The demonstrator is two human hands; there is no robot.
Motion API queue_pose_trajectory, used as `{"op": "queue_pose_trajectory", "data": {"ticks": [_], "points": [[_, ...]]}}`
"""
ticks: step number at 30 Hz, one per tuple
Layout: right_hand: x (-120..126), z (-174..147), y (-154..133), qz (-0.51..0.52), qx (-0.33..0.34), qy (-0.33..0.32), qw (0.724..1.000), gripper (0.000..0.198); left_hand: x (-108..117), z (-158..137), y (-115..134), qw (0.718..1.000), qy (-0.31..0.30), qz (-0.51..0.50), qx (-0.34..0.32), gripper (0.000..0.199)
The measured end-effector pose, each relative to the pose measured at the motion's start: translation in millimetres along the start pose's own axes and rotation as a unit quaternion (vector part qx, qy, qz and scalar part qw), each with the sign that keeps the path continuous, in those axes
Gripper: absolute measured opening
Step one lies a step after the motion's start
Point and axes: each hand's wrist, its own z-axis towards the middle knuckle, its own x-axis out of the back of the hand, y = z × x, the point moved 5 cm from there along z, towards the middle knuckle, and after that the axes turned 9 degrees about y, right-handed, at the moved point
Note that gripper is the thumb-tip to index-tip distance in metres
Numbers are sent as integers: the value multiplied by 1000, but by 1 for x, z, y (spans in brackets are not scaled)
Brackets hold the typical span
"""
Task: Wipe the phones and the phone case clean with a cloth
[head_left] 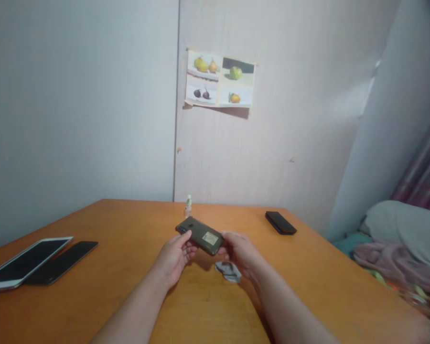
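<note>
A dark smartphone [199,234] is held above the table, its back with a pale label and camera turned up towards me. My left hand [175,258] grips its left end, thumb on the back and fingers beneath. On the opposite end my right hand [238,251] is closed, thumb along the edge; its fingers are partly hidden. Below the phone, beside my right hand, a crumpled grey-white cloth [228,271] lies on the wooden table [200,315]. A small bottle [188,206] with a pale green top stands just beyond the phone.
At the left lie a white-framed tablet [28,263] and a dark flat device [62,263], side by side. A black folded case [280,223] rests near the far right edge. Bedding [404,239] is heaped beyond the table's right side. Fruit pictures [220,81] hang on the wall.
</note>
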Motion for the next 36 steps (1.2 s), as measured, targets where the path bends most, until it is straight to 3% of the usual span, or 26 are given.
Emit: {"op": "queue_pose_trajectory", "data": {"ticks": [2,4,6,8,10,14,18,22,26,29,33,36], "points": [[1,-1,-3,-78,30,32,996,32,1,3,-2,1000,8,10,5,14],[2,-6,-14,-200,116,87,969,31,3,7,-4,999,20,27,12,12],[-5,-16,-26,-333,214,86,914,34,5,11,-7,998,30,44,17,9],[-17,-27,-32,-435,268,33,859,38,6,13,-9,998,30,58,19,8],[-26,-37,-33,-506,275,-12,817,41,6,15,-11,997,28,69,19,8],[-32,-46,-34,-585,273,-5,764,40,6,16,-13,996,34,77,27,7],[-34,-45,-36,-592,273,2,758,42,5,17,-14,997,27,71,29,7],[-30,-42,-39,-603,238,33,761,47,1,16,-17,996,-24,85,21,11],[-34,-41,-39,-632,243,17,736,56,-6,10,-19,992,-75,100,13,24],[-33,-40,-38,-636,256,16,728,49,-11,4,-19,989,-94,111,11,32],[-11,-33,-39,-602,267,53,751,44,-19,-3,-19,975,-130,176,-22,40],[27,-18,-42,-581,255,107,765,47,-21,-4,-23,963,-116,235,-65,41]]}}
